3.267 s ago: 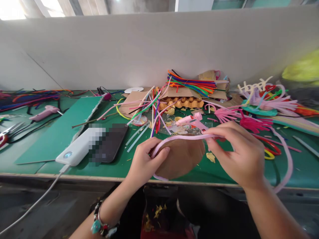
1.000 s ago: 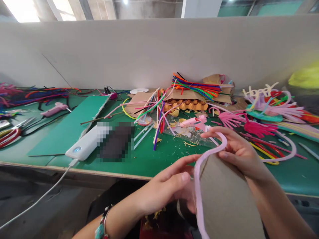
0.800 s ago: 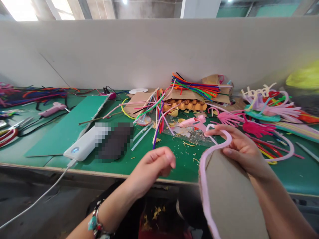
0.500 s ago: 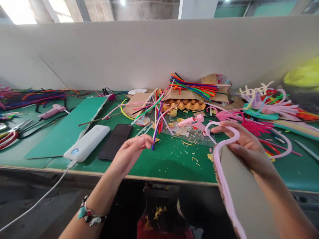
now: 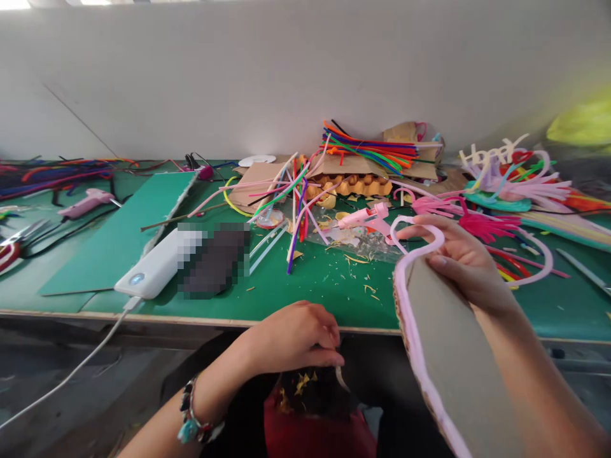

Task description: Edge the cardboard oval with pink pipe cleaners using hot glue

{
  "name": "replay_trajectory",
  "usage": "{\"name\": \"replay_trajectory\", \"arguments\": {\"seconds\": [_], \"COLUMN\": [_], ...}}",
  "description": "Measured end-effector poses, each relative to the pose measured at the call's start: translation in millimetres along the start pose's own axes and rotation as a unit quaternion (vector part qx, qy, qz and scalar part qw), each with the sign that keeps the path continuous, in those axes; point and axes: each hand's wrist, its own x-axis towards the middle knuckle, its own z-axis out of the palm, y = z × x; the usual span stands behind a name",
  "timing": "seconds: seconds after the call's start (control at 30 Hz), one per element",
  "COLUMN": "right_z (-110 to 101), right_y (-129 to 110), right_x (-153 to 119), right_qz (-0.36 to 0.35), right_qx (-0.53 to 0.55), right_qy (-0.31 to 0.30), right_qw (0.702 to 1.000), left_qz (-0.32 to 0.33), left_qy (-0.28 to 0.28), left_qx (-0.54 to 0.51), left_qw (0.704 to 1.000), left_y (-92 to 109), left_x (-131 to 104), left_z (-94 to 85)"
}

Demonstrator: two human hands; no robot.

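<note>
Left hand (image 5: 305,336) lower now, cardboard (image 5: 446,331) in right hand (image 5: 465,264).

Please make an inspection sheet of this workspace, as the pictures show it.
Surface: green tabletop, yellow scraps scattered.
Work pieces: light-pink pipe cleaner along the edge of cardboard piece.
Clutter: pink glue guns, pipe-cleaner bundle, scissors.
Hands: right hand holds cardboard piece; left hand has curled fingers, grip unclear.
Cables: white cable runs from power bank over front edge.
Surroundings: grey partition behind.
</note>
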Motion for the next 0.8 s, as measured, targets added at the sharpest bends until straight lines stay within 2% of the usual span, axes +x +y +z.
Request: {"name": "replay_trajectory", "arguments": {"seconds": [0.1,0.2,0.53,0.67,0.8], "right_z": [-1,-2,0,0,-1], "right_y": [0,1,2,2,3], "right_x": [1,1,1,1,0], "right_qz": [-0.006,-0.017,-0.025,-0.028,-0.016], "right_qx": [-0.001,-0.014,-0.014,-0.017,-0.034], "right_qy": [-0.004,-0.002,-0.013,-0.010,-0.005], "right_qw": [1.000,1.000,1.000,0.999,0.999], "left_qz": [0.000,0.009,0.038,0.024,0.041], "left_qy": [0.024,0.022,-0.063,-0.047,-0.013], "left_qx": [0.040,0.053,0.111,0.167,0.170], "left_qw": [0.999,0.998,0.991,0.985,0.985], "left_y": [1,1,8,11,12], "left_x": [0,1,4,5,6], "left_z": [0.1,0.8,-0.1,2.4,5.1]}}
